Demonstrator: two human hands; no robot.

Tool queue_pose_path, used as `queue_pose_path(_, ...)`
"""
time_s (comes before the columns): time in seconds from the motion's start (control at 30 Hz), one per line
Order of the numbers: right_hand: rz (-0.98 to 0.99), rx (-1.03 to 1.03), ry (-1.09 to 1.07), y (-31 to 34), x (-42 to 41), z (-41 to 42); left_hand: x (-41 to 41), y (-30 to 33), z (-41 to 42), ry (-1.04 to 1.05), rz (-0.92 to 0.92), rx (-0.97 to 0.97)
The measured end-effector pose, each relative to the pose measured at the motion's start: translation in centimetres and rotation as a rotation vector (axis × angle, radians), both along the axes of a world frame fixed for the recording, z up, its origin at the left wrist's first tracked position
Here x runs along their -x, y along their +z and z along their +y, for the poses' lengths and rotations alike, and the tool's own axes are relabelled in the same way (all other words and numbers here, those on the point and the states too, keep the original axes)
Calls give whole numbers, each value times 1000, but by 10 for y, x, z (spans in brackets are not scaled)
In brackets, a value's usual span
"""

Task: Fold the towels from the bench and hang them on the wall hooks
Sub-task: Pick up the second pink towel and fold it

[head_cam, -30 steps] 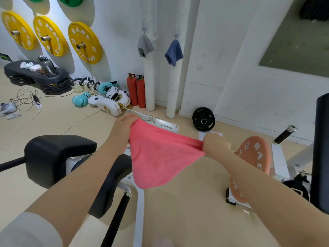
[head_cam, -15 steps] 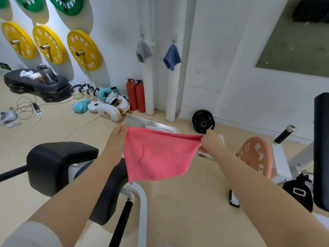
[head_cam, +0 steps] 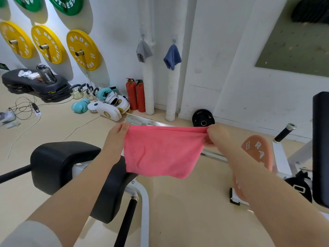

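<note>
The left hand [head_cam: 116, 138] and right hand [head_cam: 216, 135] each pinched a top corner of the pink towel [head_cam: 161, 152], stretching it taut between them, probably to square the fold before hanging.

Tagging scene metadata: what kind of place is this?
Most likely a gym: yellow weight plates mounted on the wall, boxing gloves on the floor, a padded bench below the pink towel.

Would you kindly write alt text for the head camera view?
A person's left hand and right hand pinch the top corners of a pink towel, stretched above a gym floor. Behind, a grey towel and blue towel hang on wall hooks.
</note>
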State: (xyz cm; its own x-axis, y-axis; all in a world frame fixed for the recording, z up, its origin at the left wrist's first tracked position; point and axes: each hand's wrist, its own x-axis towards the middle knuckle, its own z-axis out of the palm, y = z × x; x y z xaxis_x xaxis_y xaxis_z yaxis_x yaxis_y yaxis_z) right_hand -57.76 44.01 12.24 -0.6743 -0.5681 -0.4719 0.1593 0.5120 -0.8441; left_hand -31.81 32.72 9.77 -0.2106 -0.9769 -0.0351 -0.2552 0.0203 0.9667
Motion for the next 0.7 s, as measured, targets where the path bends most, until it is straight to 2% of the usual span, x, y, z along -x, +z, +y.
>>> queue_pose_path(0.07, 50, 1, -17, 2, 5, -3, 2, 1, 0, -42, 5, -1)
queue_pose_path(0.17, -367, 203, -230, -2, 13, -6, 10, 5, 2, -82, 24, 24)
queue_pose_path(0.23, -450, 302, -217, 2, 14, -4, 17, 7, 3, -57, 40, 50)
queue_pose_path(0.33, -374, 330, -153, 9, 20, 1, 25, 11, 1, 30, 59, 62)
queue_pose_path(0.43, -255, 253, 114, 12, 35, 10, 35, 16, -3, 96, 121, 56)
queue_pose_path(0.5, -9, 129, 334, 10, 47, 15, 43, 21, -4, 111, 143, 24)
queue_pose_path(0.53, 177, 68, 416, 8, 53, 16, 46, 23, -4, 115, 170, -20)
queue_pose_path(0.6, 441, 59, 448, 6, 59, 17, 52, 29, -4, 93, 297, -142)
queue_pose_path(0.63, 476, 94, 429, 6, 64, 17, 55, 31, -4, 65, 385, -194)
queue_pose_path(0.7, 262, 197, 386, 9, 78, 19, 59, 36, -4, 7, 552, -271)
